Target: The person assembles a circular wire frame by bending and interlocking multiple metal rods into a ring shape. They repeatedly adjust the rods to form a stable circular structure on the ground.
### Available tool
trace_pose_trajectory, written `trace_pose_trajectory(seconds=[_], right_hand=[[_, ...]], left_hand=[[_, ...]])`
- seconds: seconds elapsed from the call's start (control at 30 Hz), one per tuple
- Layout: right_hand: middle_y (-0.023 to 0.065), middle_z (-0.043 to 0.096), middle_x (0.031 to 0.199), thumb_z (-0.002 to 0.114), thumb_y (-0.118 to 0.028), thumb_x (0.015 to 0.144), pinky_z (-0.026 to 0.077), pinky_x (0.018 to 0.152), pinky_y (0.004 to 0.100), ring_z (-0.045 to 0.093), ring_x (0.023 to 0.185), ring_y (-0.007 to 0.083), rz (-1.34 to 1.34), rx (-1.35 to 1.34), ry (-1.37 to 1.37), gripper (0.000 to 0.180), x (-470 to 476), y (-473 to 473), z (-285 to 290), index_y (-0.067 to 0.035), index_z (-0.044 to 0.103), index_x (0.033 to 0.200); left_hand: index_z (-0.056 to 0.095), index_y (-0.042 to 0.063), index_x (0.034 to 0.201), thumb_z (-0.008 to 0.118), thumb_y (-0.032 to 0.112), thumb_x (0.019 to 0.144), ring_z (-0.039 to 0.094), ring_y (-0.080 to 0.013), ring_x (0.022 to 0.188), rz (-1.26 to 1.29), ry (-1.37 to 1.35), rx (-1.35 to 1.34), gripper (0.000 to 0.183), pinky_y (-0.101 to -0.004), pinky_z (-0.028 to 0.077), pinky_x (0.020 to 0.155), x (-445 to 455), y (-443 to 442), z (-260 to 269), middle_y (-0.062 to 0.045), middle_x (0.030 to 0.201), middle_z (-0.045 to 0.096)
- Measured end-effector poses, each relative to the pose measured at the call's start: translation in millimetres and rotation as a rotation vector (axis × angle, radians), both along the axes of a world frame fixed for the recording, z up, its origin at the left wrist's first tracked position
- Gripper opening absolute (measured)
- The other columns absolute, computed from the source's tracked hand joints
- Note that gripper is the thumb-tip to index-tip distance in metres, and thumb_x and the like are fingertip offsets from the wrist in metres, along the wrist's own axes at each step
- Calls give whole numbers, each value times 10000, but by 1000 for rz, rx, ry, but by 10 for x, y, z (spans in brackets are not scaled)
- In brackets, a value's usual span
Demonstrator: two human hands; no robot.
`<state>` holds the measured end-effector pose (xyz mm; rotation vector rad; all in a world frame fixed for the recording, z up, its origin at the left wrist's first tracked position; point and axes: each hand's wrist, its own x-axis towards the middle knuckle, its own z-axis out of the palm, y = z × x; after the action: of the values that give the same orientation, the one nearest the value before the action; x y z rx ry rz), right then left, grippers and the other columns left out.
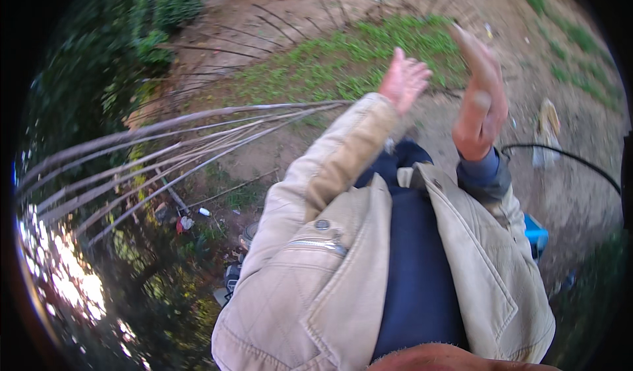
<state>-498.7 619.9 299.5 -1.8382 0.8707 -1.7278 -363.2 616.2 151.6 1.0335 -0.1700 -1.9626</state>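
Note:
Both hands are raised before me, apart from each other and with nothing in them. My left hand (405,81) has its fingers spread and its palm partly showing. To its right, my right hand (480,104) is held up with fingers extended, blurred by motion. Several long thin wooden sticks (198,146) fan out from beside my left sleeve to the left rim; whether they touch the sleeve I cannot tell. Beyond my hands lies a patch of green grass (341,67), with thin dark sticks (282,27) standing along its far and left sides.
Dense foliage (74,99) fills the left. A black cable (568,152) curves at the right near a crumpled plastic bag (546,133) on bare soil. A blue object (536,235) shows beside my jacket. Small litter (185,223) lies at lower left.

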Motion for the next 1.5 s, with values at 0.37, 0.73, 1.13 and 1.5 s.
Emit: trace_pose_trajectory(seconds=[0.37,0.73,1.13,1.5], right_hand=[[156,584,1340,475,-426,993,370,1088,444,516,1265,254,265,1081,522,557,-155,277,-3179,-24,526,1375],[133,670,1060,340,-377,1077,519,888,365,657,916,246,597,832,-689,496,660,411,463,10,587,1268],[184,677,1187,403,-446,1045,487,952,402,671,1044,290,449,1378,-171,581,-105,107,-2250,14,494,1389],[144,615,1281,447,-323,1067,518,942,358,658,1068,229,1238,1312,-151,480,-16,539,-991,-9,468,1429]], left_hand=[[488,3,1333,621,495,916,456,-343,1334,150,-930,-1271,659,-431,358,1111,243,761,1815,-183,1377,532],[594,61,986,509,486,1006,667,-250,954,15,-184,127,434,-399,564,803,1169,833,-388,-149,1058,671],[586,-28,1183,364,484,1055,660,-268,1076,-68,155,-262,572,-393,525,939,454,1024,1230,-187,1175,661],[583,19,1258,620,276,969,678,-238,1031,137,-1286,-231,389,-350,531,899,597,1752,-486,-126,1122,702]])
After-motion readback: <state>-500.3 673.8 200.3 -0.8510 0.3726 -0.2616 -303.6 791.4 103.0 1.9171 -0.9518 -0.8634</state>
